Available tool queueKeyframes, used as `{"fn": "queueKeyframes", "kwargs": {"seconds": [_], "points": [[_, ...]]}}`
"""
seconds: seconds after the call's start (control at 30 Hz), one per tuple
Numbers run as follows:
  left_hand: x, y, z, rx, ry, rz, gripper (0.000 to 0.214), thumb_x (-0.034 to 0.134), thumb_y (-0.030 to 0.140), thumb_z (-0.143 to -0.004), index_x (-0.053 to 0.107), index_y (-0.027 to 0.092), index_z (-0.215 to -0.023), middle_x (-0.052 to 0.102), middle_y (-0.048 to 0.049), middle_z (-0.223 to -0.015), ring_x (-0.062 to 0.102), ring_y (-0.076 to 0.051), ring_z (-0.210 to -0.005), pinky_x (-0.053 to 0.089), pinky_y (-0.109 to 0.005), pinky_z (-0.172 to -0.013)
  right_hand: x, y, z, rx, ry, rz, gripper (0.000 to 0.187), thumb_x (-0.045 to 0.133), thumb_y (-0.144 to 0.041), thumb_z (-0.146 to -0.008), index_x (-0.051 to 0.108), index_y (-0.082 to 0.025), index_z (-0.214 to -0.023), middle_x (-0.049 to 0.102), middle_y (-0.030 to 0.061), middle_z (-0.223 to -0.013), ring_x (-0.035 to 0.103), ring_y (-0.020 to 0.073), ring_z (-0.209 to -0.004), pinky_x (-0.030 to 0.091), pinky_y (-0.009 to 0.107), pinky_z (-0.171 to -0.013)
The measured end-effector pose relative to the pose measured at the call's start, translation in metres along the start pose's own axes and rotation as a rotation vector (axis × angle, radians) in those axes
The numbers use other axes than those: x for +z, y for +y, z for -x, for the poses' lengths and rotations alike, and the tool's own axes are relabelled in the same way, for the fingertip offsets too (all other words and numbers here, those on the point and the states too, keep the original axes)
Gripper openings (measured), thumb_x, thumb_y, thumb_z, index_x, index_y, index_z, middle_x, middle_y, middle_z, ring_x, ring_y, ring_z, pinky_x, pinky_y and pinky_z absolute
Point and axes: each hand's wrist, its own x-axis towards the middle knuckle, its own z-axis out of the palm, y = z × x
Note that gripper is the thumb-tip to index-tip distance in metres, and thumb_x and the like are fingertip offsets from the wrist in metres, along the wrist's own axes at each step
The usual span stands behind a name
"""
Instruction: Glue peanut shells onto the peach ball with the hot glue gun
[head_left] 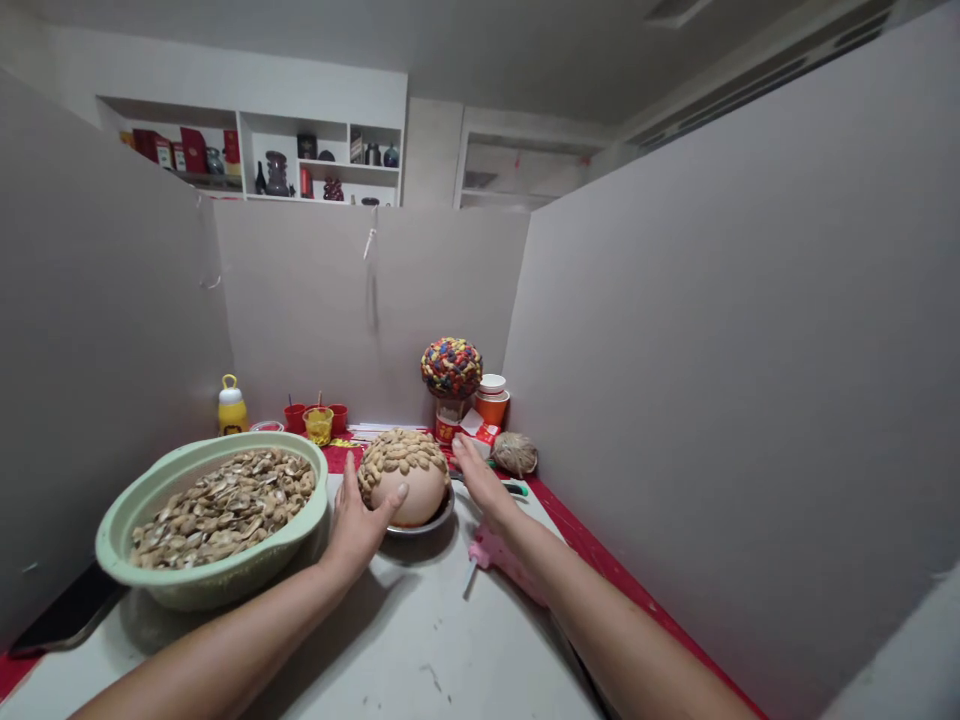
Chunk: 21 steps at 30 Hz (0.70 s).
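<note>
Counter (450, 650): is carrying tub, tool and bowl.
Pink tool (491, 552): is lying partly behind the right forearm; keeping that arm off it is probably wise.
Tub (217, 588): is standing at left, holding shells (225, 510).
Left grip (364, 522): is spreading, thumb apart from fingers, at the left of the ball (403, 478), thumb lying over its bare face.
Right grip (480, 475): is spreading nearly flat just beside the ball's right; whether it is touching, one cannot tell.
Ball: is resting in the bowl (420, 531), between the hands.
Bare face: is showing low in front; steadying here, palms opposed and pressure light, is likely serving best.
Shell layer (405, 447): is covering the top; pushing sideways on it is risking loosened pieces.
Twine (515, 453): is lying beyond, at right.
</note>
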Motion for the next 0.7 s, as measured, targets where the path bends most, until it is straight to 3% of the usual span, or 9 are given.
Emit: {"fn": "queueKeyframes", "kwargs": {"seconds": [0.2,0.37,0.5,0.7], "points": [[0.007,-0.008,-0.013,0.032,0.026,-0.053,0.102,0.071,0.054,-0.069,0.023,0.01,-0.147,0.032,-0.0273,-0.15,0.029,-0.038,-0.142,0.022,-0.05,-0.115,0.011,-0.007,0.003,0.032,-0.02,-0.004,0.036,0.058,-0.037,-0.095,0.056,-0.02,-0.127,0.05,0.0098,-0.138,0.051,0.0282,-0.123,0.04,0.054,-0.103],[0.001,-0.008,-0.011,0.059,-0.015,-0.023,0.102,0.07,0.053,-0.07,0.02,0.012,-0.149,0.033,-0.0253,-0.151,0.033,-0.035,-0.14,0.023,-0.049,-0.115,0.014,-0.025,0.023,-0.044,-0.007,-0.059,0.051,0.048,-0.05,-0.096,0.046,-0.021,-0.139,0.053,0.0121,-0.137,0.048,0.0275,-0.128,0.032,0.05,-0.109],[-0.004,-0.009,-0.009,0.116,-0.072,0.022,0.101,0.068,0.054,-0.071,0.018,0.017,-0.15,0.034,-0.0197,-0.152,0.03,-0.031,-0.143,0.024,-0.046,-0.116,0.016,-0.045,0.042,-0.123,0.05,-0.107,0.066,0.04,-0.06,-0.094,0.033,-0.021,-0.147,0.059,0.0117,-0.131,0.05,0.0252,-0.126,0.036,0.042,-0.108],[-0.005,-0.018,-0.013,0.202,-0.116,0.093,0.101,0.07,0.052,-0.069,0.02,0.017,-0.15,0.039,-0.0192,-0.149,0.027,-0.032,-0.144,0.021,-0.048,-0.117,0.024,-0.058,0.058,-0.187,0.134,-0.143,0.061,0.043,-0.056,-0.093,0.035,-0.023,-0.144,0.054,0.0115,-0.134,0.049,0.0241,-0.127,0.04,0.041,-0.105]]}}
